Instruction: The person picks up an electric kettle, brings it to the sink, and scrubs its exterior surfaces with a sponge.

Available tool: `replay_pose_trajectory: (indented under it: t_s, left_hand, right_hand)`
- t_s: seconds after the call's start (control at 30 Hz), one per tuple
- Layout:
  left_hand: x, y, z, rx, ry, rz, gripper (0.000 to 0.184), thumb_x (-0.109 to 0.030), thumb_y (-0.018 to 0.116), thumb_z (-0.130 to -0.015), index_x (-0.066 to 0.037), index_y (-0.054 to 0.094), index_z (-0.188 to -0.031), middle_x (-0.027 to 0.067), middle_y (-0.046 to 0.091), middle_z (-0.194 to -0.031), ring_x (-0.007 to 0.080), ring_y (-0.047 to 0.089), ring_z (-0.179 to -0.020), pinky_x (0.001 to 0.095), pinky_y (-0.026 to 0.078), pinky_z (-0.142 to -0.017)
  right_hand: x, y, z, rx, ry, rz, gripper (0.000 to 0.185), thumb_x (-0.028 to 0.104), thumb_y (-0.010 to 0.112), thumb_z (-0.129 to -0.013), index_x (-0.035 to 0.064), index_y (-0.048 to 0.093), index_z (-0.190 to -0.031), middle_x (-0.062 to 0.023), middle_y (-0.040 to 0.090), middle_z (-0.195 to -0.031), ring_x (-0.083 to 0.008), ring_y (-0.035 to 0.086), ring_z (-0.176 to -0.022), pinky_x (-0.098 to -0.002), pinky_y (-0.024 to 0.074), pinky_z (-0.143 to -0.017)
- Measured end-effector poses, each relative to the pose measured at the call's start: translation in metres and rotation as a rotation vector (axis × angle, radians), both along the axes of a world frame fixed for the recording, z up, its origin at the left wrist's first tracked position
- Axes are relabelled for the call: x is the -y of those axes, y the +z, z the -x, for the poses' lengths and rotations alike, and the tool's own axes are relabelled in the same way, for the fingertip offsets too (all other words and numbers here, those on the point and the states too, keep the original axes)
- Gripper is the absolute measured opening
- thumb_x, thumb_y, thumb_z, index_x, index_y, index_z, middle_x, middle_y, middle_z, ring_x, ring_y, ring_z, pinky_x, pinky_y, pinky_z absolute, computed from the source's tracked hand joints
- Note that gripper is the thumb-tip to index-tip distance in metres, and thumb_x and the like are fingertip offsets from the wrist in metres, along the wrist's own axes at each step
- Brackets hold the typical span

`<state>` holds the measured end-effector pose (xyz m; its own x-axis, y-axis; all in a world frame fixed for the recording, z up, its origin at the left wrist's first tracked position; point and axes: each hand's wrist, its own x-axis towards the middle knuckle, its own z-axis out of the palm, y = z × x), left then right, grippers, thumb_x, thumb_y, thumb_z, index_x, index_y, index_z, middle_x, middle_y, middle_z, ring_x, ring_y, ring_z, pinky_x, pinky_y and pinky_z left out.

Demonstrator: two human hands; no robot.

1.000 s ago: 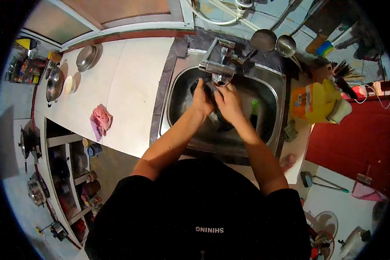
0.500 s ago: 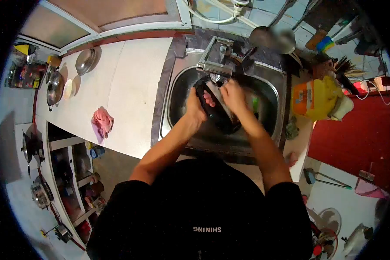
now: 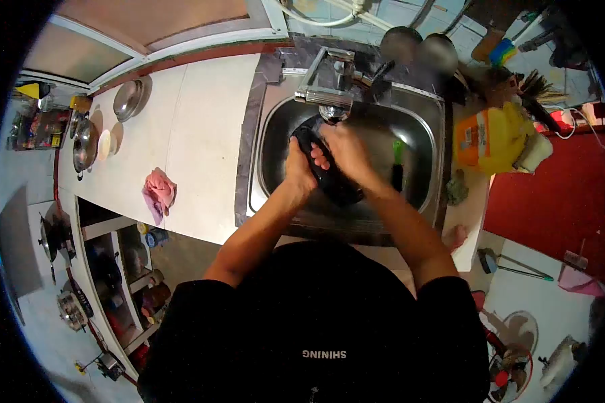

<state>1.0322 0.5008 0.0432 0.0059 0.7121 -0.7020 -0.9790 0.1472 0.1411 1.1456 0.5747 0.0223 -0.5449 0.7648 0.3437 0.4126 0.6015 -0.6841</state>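
A long, glossy black object [image 3: 336, 187] is held at a slant over the sink [image 3: 417, 127], its upper end under the tap [image 3: 332, 113]; I cannot make out its kind. My left hand [image 3: 302, 164] is closed around it, with fingertips showing on its near face. At the upper end, my right hand [image 3: 346, 151] presses against the object with its fingers curled, slightly blurred; whatever lies in that hand is hidden. Right of my forearm, a slim green-and-black utensil [image 3: 397, 161] lies in the basin.
Left of the sink, a crumpled pink cloth [image 3: 159, 193] lies on the white counter [image 3: 205, 134], with metal pans [image 3: 85, 144] farther left. A yellow jug [image 3: 494, 140] stands at the right, beside a greenish scrubber [image 3: 456, 188]. Dark pans [image 3: 401, 46] hang behind the tap.
The view has shifted slightly. My right hand has moved a little along the upper end of the black object, and more of the green-and-black utensil now shows. My left hand keeps its hold.
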Motion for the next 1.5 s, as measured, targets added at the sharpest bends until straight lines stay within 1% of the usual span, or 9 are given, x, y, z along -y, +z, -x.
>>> replay_pose_trajectory:
  t_s: [0.17, 0.27, 0.4, 0.6, 0.7, 0.73, 0.83, 1.2, 1.5]
  left_hand:
    - [0.001, 0.007, 0.004, 0.007, -0.02, -0.003, 0.052, -0.056, 0.023, -0.093, -0.012, 0.042, -0.074, -0.0016, 0.034, -0.054, 0.0138, 0.032, -0.046, 0.0296, 0.032, -0.047]
    - [-0.001, 0.004, 0.015, 0.055, 0.067, -0.036, 0.052, -0.056, 0.023, -0.093, -0.012, 0.042, -0.074, -0.0017, 0.034, -0.054, 0.0134, 0.032, -0.046, 0.0296, 0.032, -0.047]
    - [0.001, 0.001, 0.013, 0.061, 0.085, -0.113, 0.053, -0.058, 0.026, -0.092, -0.012, 0.044, -0.074, -0.0023, 0.033, -0.054, 0.0133, 0.031, -0.046, 0.0294, 0.031, -0.046]
    - [0.0, 0.0, 0.03, 0.147, 0.253, -0.076, 0.055, -0.058, 0.024, -0.092, -0.011, 0.044, -0.072, -0.0021, 0.033, -0.054, 0.0139, 0.031, -0.046, 0.0298, 0.032, -0.047]
    - [-0.004, -0.007, 0.028, 0.074, 0.323, -0.136, 0.055, -0.057, 0.022, -0.092, -0.011, 0.044, -0.069, -0.0024, 0.033, -0.054, 0.0141, 0.032, -0.046, 0.0299, 0.033, -0.048]
    - [-0.004, -0.005, 0.027, 0.084, 0.331, -0.126, 0.055, -0.056, 0.022, -0.092, -0.011, 0.044, -0.069, -0.0023, 0.033, -0.054, 0.0141, 0.032, -0.046, 0.0299, 0.033, -0.048]
    - [-0.012, 0.002, 0.03, 0.118, 0.352, -0.134, 0.055, -0.056, 0.02, -0.092, -0.011, 0.044, -0.07, -0.0021, 0.034, -0.054, 0.0142, 0.032, -0.046, 0.03, 0.033, -0.048]
    - [-0.02, -0.008, 0.028, 0.116, 0.377, -0.124, 0.059, -0.06, 0.018, -0.09, -0.011, 0.042, -0.068, -0.0009, 0.036, -0.055, 0.015, 0.036, -0.049, 0.0304, 0.035, -0.05]
    - [-0.069, -0.009, 0.018, 0.065, 0.507, 0.054, 0.064, -0.061, 0.019, -0.09, -0.005, 0.044, -0.072, 0.0094, 0.048, -0.068, 0.0246, 0.046, -0.065, 0.0373, 0.045, -0.066]
  right_hand:
    - [-0.025, 0.012, 0.006, 0.205, -0.302, 0.182, 0.022, 0.011, 0.048, -0.086, 0.0007, 0.061, -0.1, -0.0197, 0.058, -0.108, -0.0355, 0.058, -0.093, -0.0419, 0.0469, -0.079]
    - [0.012, 0.036, 0.004, -0.08, 0.099, -0.183, 0.019, 0.01, 0.045, -0.087, 0.0003, 0.059, -0.096, -0.0199, 0.058, -0.098, -0.0376, 0.057, -0.087, -0.044, 0.0463, -0.075]
    - [-0.031, -0.007, -0.015, 0.111, -0.221, 0.421, 0.027, 0.012, 0.047, -0.088, 0.0062, 0.06, -0.111, -0.0157, 0.06, -0.11, -0.0326, 0.058, -0.097, -0.038, 0.0451, -0.083]
    - [0.02, 0.007, -0.038, 0.009, -0.058, 0.103, 0.033, 0.016, 0.047, -0.09, 0.0095, 0.054, -0.122, -0.0153, 0.05, -0.126, -0.0326, 0.056, -0.103, -0.0365, 0.0435, -0.088]
    - [0.015, -0.023, -0.054, -0.084, -0.172, 0.234, 0.034, 0.016, 0.046, -0.091, 0.0092, 0.053, -0.123, -0.0166, 0.05, -0.126, -0.0333, 0.053, -0.107, -0.0364, 0.0425, -0.09]
    - [0.005, 0.019, -0.055, 0.16, -0.324, 0.713, 0.034, 0.014, 0.045, -0.091, 0.0085, 0.052, -0.124, -0.0165, 0.049, -0.127, -0.0333, 0.05, -0.112, -0.0359, 0.041, -0.092]
    - [0.019, 0.007, -0.052, 0.027, -0.281, 0.114, 0.034, 0.012, 0.044, -0.091, 0.0081, 0.052, -0.123, -0.0162, 0.048, -0.128, -0.0331, 0.05, -0.112, -0.0358, 0.0402, -0.093]
    - [0.024, 0.031, -0.049, -0.004, 0.101, 0.245, 0.028, 0.007, 0.046, -0.09, 0.0023, 0.058, -0.114, -0.0157, 0.054, -0.121, -0.0285, 0.055, -0.107, -0.032, 0.043, -0.089]
    - [0.032, 0.055, -0.015, -0.141, -0.129, -0.056, 0.029, 0.004, 0.049, -0.088, 0.0026, 0.055, -0.117, -0.015, 0.051, -0.122, -0.0318, 0.05, -0.111, -0.0351, 0.0386, -0.094]
